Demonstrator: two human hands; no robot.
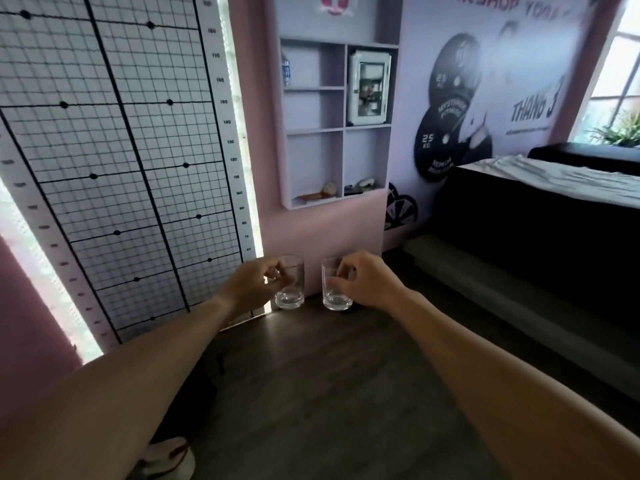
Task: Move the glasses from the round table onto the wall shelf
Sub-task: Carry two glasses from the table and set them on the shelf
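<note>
both glasses are off the round tabletop at this point, which isn't even in frame. they're being carried upright, one in each hand, out in front of the person and over the dark floor [311,393].

left hand [254,287] has the left glass [290,284], fingers pinched around the upper wall near the rim. right hand [363,282] holds the right glass [336,285] the same way. so each grip is closed on its own glass. the two glasses sit just beside each other, not touching as far as i can see.

the thing that matters for the next bit: the shelf [337,128] is straight above and beyond the glasses, on the pink wall. so the move looks like up and forward, keeping the long axis vertical, thick bases down. neither hand is obviously closer; the left glass lines up under the left column of the shelf, the right glass under the right column.

the bottom compartments of the shelf already have some small stuff in them (can't tell what). the middle left cell looks bare, so i'd guess that's the easy landing spot.
</note>
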